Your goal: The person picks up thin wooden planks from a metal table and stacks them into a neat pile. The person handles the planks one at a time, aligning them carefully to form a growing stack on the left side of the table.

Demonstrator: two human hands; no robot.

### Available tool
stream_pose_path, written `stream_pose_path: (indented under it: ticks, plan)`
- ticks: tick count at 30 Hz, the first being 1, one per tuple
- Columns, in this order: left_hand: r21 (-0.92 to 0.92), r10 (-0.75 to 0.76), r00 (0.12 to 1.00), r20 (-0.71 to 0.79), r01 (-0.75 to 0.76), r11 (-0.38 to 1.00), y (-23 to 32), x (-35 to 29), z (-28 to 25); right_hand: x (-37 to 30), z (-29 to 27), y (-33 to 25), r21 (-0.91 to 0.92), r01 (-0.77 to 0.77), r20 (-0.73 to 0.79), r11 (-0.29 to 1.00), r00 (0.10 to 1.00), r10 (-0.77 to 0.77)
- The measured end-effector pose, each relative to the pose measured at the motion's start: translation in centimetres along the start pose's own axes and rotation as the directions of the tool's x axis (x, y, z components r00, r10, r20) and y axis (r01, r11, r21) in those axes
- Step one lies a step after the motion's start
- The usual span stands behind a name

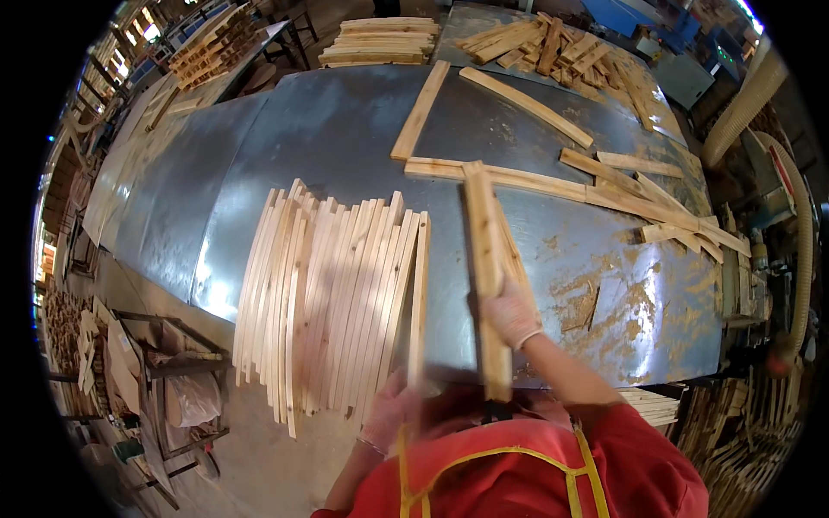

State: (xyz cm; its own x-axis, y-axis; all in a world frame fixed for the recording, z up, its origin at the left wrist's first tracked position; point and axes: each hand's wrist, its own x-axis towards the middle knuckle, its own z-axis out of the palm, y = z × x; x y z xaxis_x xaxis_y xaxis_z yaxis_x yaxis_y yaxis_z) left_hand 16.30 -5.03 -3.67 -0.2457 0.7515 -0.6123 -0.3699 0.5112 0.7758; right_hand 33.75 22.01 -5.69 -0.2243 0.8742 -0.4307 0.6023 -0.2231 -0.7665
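My right hand (511, 315), in a thin pale glove, is closed around a wooden board (484, 259) that points away from me over the metal table. A second strip of wood (509, 237) shows along its right side. Smeared by motion, my left hand (391, 407) is at the near end of a narrow wooden slat (420, 298); its fingers cannot be made out. This slat lies along the right edge of a wide row of light slats (332, 302), set side by side, with near ends jutting past the table edge.
Several loose boards (527, 108) lie across the far and right parts of the metal table (319, 121). Wood piles (561, 47) and a neat stack (380, 41) stand at the back. Sawdust (635, 302) covers the right side. A metal-framed cart (177, 380) is at the left.
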Motion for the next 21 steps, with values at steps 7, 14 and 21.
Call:
stream_pose_path:
  ticks: [7,14,21]
  plan:
    - [0.966,0.515,0.857,0.005,-0.138,0.220,1.4,2.1,1.3,-1.5,11.5,-0.7,-0.076,0.287,0.404,0.955,0.885,-0.233]
    - [0.976,0.609,0.788,0.087,-0.191,0.108,1.2,5.5,7.6,5.2,-5.9,-0.4,-0.612,0.197,-0.079,0.766,0.948,-0.307]
    - [0.967,0.388,0.912,-0.131,0.031,0.254,2.8,13.6,15.6,12.7,-9.9,2.7,-0.238,0.628,0.348,0.741,0.768,-0.539]
